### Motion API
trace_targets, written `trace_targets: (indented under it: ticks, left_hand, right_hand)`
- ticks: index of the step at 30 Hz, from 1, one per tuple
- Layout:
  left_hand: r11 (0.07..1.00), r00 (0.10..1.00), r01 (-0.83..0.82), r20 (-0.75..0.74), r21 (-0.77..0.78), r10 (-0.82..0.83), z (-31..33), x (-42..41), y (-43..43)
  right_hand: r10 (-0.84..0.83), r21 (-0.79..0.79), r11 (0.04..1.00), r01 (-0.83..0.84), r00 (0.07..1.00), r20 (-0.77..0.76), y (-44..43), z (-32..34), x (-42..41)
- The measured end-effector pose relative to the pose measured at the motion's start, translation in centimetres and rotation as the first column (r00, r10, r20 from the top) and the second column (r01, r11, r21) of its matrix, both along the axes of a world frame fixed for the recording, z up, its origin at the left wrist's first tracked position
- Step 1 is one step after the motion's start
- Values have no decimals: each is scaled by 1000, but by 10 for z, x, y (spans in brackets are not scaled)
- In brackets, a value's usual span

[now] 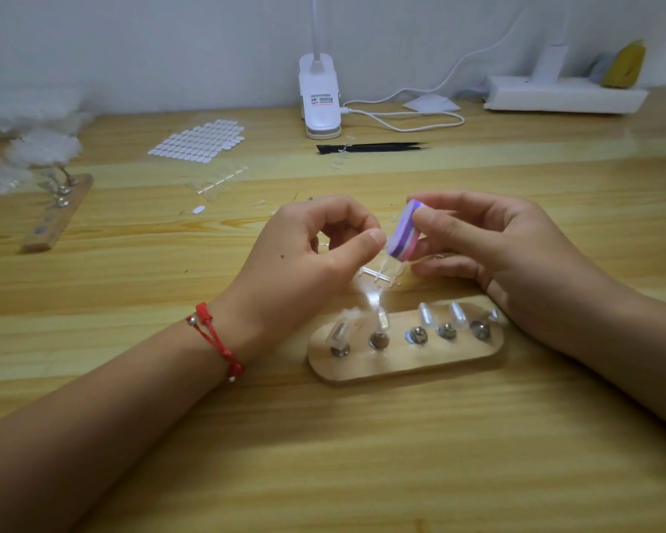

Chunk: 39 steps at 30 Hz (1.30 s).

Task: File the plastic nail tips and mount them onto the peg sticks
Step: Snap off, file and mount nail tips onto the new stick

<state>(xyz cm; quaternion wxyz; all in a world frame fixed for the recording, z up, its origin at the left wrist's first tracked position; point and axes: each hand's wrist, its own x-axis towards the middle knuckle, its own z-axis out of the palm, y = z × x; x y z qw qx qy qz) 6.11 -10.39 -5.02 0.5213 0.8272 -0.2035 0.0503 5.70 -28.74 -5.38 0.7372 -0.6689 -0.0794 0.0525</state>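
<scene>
My left hand (316, 248) pinches a small clear nail tip between thumb and forefinger; the tip is almost hidden by the fingers. My right hand (485, 240) grips a purple, white and pink buffer block (402, 236), whose edge meets the left fingertips. Below them lies a clear sprue of nail tips (377, 273). In front stands a wooden peg base (400, 363) with several metal-footed pegs, each carrying a clear nail tip (425, 315).
A second wooden peg base (54, 217) lies at the left. A sheet of white adhesive tabs (200, 142), black tweezers (370, 148), a white clip lamp (320, 101) with its cable and a white power strip (562, 96) sit farther back. White fluffy material (27, 140) fills the far left.
</scene>
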Motion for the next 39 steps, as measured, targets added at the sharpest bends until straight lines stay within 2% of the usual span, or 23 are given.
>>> trace_targets:
  ticks: [3, 6, 10, 14, 17, 19, 21, 24, 26, 28, 32, 35, 39]
  left_hand:
    - [1000, 999, -15, 41, 3, 15, 0, -1, -2]
    - [999, 995, -3, 104, 51, -2, -1, -3, -3]
    - [999, 991, -29, 132, 44, 22, 0, -3, -2]
    - [999, 991, -28, 131, 34, 24, 0, -3, -3]
    - [999, 993, -26, 119, 23, 23, 0, -4, -3]
    - [1000, 996, 8, 88, 29, -11, -1, -5, -3]
    - [1000, 999, 25, 20, -15, -25, 0, -3, -3]
    - [991, 992, 44, -113, -123, -58, 0, 1, 0]
    - [988, 981, 94, -155, -126, -113, -1, 2, 1]
    - [985, 978, 123, -156, -123, -142, 0, 1, 0]
    - [984, 983, 120, -121, -129, -136, 0, 1, 1]
    - [988, 986, 138, -81, -70, -143, 0, -1, 1]
    - [987, 989, 124, -66, -97, -131, 1, -2, 1]
  right_hand:
    - [-1, -42, 999, 2, 1000, 19, 2, -1, -2]
    - [-67, 35, 997, 66, 998, 19, 0, -1, -1]
    - [-2, -16, 1000, 2, 1000, 19, 2, -1, -1]
    - [15, 11, 1000, -15, 1000, 4, 0, 0, 0]
    - [75, -63, 995, -74, 997, 2, 1, 1, -2]
    - [36, -34, 999, -36, 999, 7, 1, 1, -1]
    - [12, -3, 1000, -12, 1000, -1, 0, 2, -1]
    - [84, -67, 994, -85, 996, -8, 3, 2, -5]
    - [66, -60, 996, -65, 998, 9, 3, 2, -4]
    - [26, -20, 999, -26, 1000, 12, 1, 2, -2]
    - [96, -72, 993, -95, 995, 11, 3, 2, -5]
    - [32, -25, 999, -31, 999, 24, 1, 1, -2]
    - [109, -75, 991, -109, 994, 4, 2, 2, -4]
